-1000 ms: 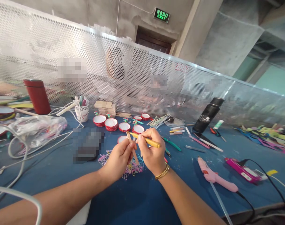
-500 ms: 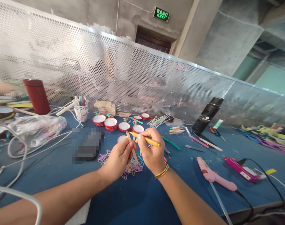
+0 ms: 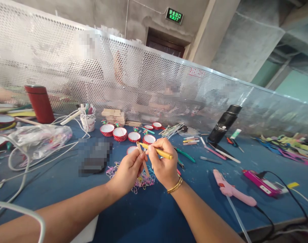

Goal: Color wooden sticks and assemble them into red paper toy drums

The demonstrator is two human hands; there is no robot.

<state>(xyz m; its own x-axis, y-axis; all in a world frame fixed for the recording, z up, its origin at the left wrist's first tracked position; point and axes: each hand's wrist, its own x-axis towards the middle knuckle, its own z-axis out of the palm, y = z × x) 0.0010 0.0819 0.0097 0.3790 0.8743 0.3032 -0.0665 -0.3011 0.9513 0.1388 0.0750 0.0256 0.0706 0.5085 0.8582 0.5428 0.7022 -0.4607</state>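
Note:
Pinched between the thumb and fingers of my left hand point(image 3: 130, 167) is a flat wooden craft stick point(image 3: 145, 166), held tilted over the table. My right hand point(image 3: 165, 163), with a gold bracelet at its wrist, grips a yellow marker pen point(image 3: 162, 152) like a writing tool. The marker's tip meets the upper end of the stick. Below both hands lies a loose heap of pastel plastic clips point(image 3: 141, 182). Just beyond my fingers stand red-and-white small bowls point(image 3: 119, 133), one partly hidden by my hands.
At left are a dark blurred phone-like slab point(image 3: 96, 157), white cables, a plastic bag point(image 3: 42, 140) and a red flask point(image 3: 39, 104). A pink glue gun point(image 3: 233, 190), magenta device point(image 3: 261, 184) and black bottle point(image 3: 224, 125) stand to the right. A perforated metal screen point(image 3: 143, 81) borders the back.
The marker's tip has shifted slightly left against the stick's upper end. My left hand and the stick stay nearly still. Behind the screen, a person has moved.

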